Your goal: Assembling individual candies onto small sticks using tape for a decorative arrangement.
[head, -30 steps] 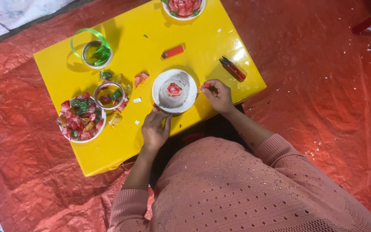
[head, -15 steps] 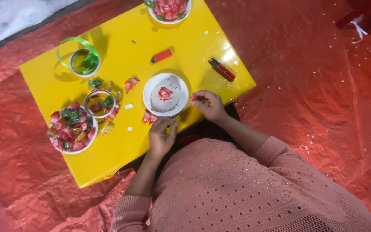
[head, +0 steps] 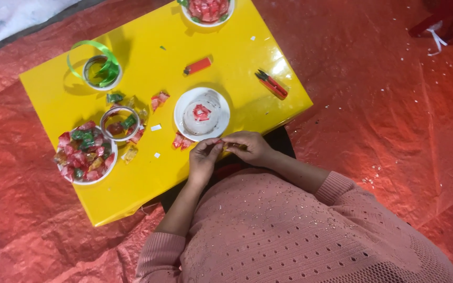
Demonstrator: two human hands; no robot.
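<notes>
Head view: a person in a pink knit sweater works at a yellow desk [head: 237, 57]
Left hand [head: 204, 155]: grip pinched on a small red wrapper [head: 219, 140]
Right hand [head: 248, 148]: grip closed on the same wrapper, at the desk's near edge
Nearby: white plate [head: 202, 113] just beyond; candy bowl [head: 84, 153] further left

A yellow table [head: 247, 47] stands on a red tarp [head: 384, 115]. At its left edge a white bowl of red and green candies [head: 84, 153] sits, and just beside it a small tape ring [head: 120, 123]. Farther back is a cup with green ribbon [head: 100, 71]. A red lighter [head: 198, 66] lies near the middle, red clippers [head: 271, 83] toward the right edge. Another candy bowl [head: 208, 9] is at the far edge.
</notes>
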